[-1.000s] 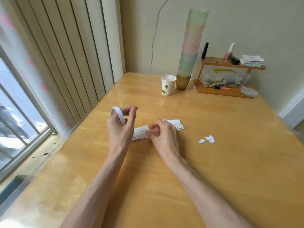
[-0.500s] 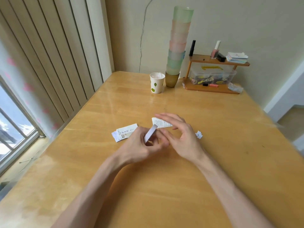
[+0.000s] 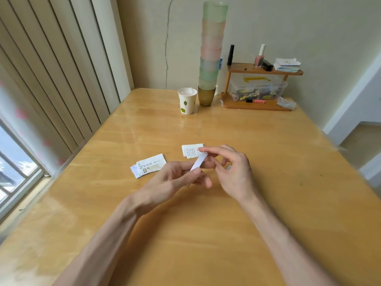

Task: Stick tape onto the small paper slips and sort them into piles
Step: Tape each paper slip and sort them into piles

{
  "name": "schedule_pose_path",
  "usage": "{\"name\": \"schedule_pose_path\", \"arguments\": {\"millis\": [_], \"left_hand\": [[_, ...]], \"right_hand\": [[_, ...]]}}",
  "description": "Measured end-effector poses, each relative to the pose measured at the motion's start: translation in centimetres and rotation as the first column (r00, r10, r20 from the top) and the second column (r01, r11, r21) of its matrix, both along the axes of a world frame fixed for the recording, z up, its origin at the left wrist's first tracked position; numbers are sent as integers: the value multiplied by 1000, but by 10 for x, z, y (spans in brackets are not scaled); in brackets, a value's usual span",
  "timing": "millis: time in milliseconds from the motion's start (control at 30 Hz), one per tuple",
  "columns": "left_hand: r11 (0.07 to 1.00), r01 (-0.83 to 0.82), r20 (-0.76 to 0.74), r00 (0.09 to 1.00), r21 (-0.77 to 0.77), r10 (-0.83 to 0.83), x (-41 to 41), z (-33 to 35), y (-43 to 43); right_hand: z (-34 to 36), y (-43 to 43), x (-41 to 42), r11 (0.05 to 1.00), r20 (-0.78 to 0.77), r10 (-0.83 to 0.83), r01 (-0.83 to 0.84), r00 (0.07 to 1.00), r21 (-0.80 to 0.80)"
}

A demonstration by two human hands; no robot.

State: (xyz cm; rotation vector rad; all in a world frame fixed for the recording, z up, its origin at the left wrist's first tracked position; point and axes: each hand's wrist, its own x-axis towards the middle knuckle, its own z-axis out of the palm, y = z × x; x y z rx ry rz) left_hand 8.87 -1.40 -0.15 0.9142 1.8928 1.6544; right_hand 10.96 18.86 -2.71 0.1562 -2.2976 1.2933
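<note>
Two slip piles just past hands: left pile (image 3: 151, 165) nearer L hand (image 3: 171, 182), far pile (image 3: 191, 150) by R hand (image 3: 233, 172). L hand pinches tape (image 3: 199, 162), long axis slanting up-right; R hand's loose fingers (image 3: 208, 150) touch its top end.

Setting: reading as a home, prob. a dining/living rm corner. Wooden counter (image 3: 268, 182) is sitting against a cracked painted wall (image 3: 168, 48). Vertical blinds (image 3: 61, 79) are hanging beside a window (image 3: 12, 162) at L, daylight coming in. Household bits are standing at the far edge: tall stack of pastel plastic cups (image 3: 212, 48), leaf-print paper cup (image 3: 186, 101), small wooden shelf (image 3: 266, 71) carrying nail polish (image 3: 259, 58) and a pile of cards (image 3: 286, 65), w/ a clear storage box (image 3: 257, 87) of oddments sitting underneath.
</note>
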Motion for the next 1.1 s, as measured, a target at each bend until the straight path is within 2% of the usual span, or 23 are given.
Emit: {"name": "schedule_pose_path", "arguments": {"millis": [133, 267, 367, 433, 533, 800, 1100], "left_hand": [[999, -33, -62, 998, -1, 33, 0, -2, 4], [979, -197, -93, 975, 59, 202, -2, -7, 8], [962, -271, -206, 941, 19, 269, -5, -10, 6], [961, -277, -238, 933, 7, 270, -3, -11, 7], [965, -260, -195, 945, 38, 263, -2, -11, 9], [944, -328, -380, 878, -35, 291, 0, -11, 7], [945, -313, -452, 859, -92, 240, 1, -13, 8]], "right_hand": [[1, -1, 1, 999, 15, 20, -19, 1000, -43], [2, 1, 3, 989, 6, -4, 5, 1000, -151], [9, -4, 10, 987, -46, 23, -30, 999, -160], [9, -10, 14, 996, -65, 29, -34, 997, -78], [4, -17, 13, 1000, -73, 14, -15, 997, -13], [4, -21, 16, 1000, -133, -9, 11, 991, 14], [0, -18, 12, 999, -186, -31, 35, 982, 18]]}}
